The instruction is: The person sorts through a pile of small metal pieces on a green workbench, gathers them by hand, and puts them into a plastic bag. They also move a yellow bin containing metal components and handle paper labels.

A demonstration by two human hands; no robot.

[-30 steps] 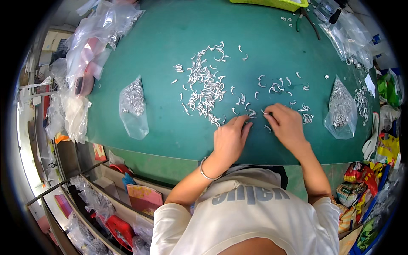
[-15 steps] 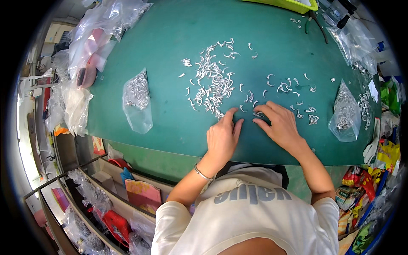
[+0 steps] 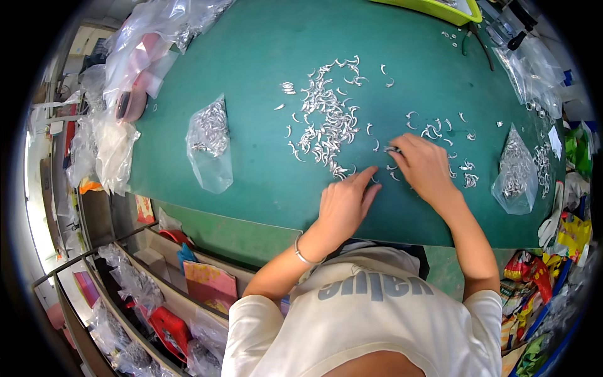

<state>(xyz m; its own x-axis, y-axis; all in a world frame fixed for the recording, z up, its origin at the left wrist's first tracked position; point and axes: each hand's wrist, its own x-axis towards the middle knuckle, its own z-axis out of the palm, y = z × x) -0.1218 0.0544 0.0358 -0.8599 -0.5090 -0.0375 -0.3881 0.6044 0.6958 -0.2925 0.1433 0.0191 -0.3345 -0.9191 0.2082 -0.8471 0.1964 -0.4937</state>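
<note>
A pile of small curved silver metal pieces (image 3: 326,122) lies scattered on the green table mat (image 3: 251,75). My left hand (image 3: 344,204) rests flat on the mat just below the pile, fingers stretched toward a few loose pieces. My right hand (image 3: 426,166) is to its right, fingertips pinched on a small silver piece at the edge of a second, thinner scatter (image 3: 440,129). A silver bracelet circles my left wrist.
A clear bag of silver pieces (image 3: 210,141) lies on the left of the mat, another (image 3: 515,166) on the right. Plastic bags (image 3: 113,125) crowd the left edge. A yellow-green tray (image 3: 440,7) sits at the far edge. Shelves with bags stand below the table.
Both hands have shifted slightly along the near edge of the pile. My left hand's fingers have stretched out toward the loose pieces; my right hand stays pinched on small pieces.
</note>
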